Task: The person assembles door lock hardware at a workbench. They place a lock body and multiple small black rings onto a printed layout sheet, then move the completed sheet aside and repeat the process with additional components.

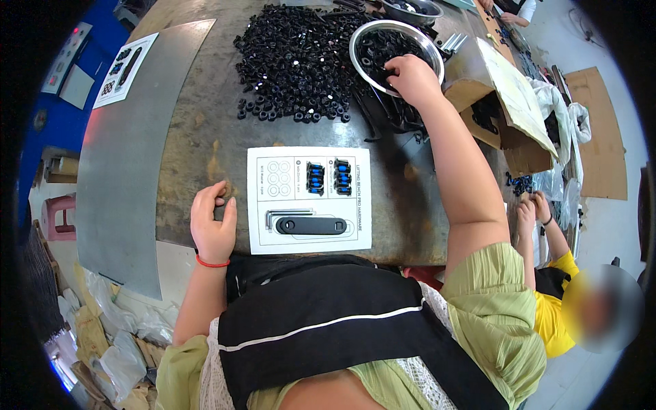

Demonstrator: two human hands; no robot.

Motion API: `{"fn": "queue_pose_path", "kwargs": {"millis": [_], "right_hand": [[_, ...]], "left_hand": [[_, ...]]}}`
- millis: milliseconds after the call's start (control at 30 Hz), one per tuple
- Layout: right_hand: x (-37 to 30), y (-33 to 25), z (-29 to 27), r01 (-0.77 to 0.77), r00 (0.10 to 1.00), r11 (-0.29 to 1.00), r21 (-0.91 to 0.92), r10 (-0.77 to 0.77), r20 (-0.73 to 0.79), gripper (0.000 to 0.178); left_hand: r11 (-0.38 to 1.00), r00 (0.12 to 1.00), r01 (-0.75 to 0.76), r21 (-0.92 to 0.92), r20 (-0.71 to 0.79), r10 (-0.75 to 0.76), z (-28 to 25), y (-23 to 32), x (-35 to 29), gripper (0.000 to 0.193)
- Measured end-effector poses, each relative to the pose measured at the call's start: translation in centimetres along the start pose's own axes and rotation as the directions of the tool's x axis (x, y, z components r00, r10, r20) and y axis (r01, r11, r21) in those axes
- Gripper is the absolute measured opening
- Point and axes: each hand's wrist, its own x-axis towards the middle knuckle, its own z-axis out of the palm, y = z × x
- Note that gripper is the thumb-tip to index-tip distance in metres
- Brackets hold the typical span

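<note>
My right hand (412,76) reaches into a round metal bowl (362,35) of small black rings, fingers curled among them; whether it holds one is hidden. My left hand (212,222) rests on the table's front edge, fingers loosely bent, holding nothing, just left of a white printed card (273,236). On the card lie two black-and-blue stacks (329,178), an angled metal key (287,214) and a flat black wrench (311,225). A big heap of black rings (294,61) covers the table behind the card.
A grey metal sheet (130,157) lies at the left with another printed card (125,70) on it. An open cardboard box (509,109) stands at the right. A second bowl (411,10) sits at the back. Another person in yellow (557,301) works at the lower right.
</note>
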Motion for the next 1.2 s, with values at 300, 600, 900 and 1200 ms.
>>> {"fn": "queue_pose_path", "kwargs": {"millis": [300, 600, 900, 1200], "right_hand": [[1.3, -0.5, 0.8, -0.137, 0.986, 0.985, 0.108, 0.125, 0.112, 0.021], [1.8, -1.9, 0.9, -0.115, 0.992, 0.993, 0.025, 0.113, 0.050, 0.020], [1.9, -1.4, 0.7, -0.142, 0.990, 0.989, 0.044, 0.142, 0.003, 0.020], [-5.5, -10.5, -1.1, 0.054, 0.989, 0.859, 0.510, -0.117, 0.093, 0.020]], "left_hand": [[0.999, 1.000, -0.013, 0.038, -0.001, 0.013, 0.1, 0.2, 0.2, 0.030], [0.998, 1.000, -0.020, 0.063, 0.005, 0.020, -0.2, 0.6, 0.3, 0.030], [0.999, 0.999, -0.036, 0.034, -0.010, 0.036, -0.2, 0.3, 0.3, 0.031], [0.988, 0.983, 0.064, -0.139, 0.177, -0.039, -1.9, 1.8, 3.6, 0.030]]}}
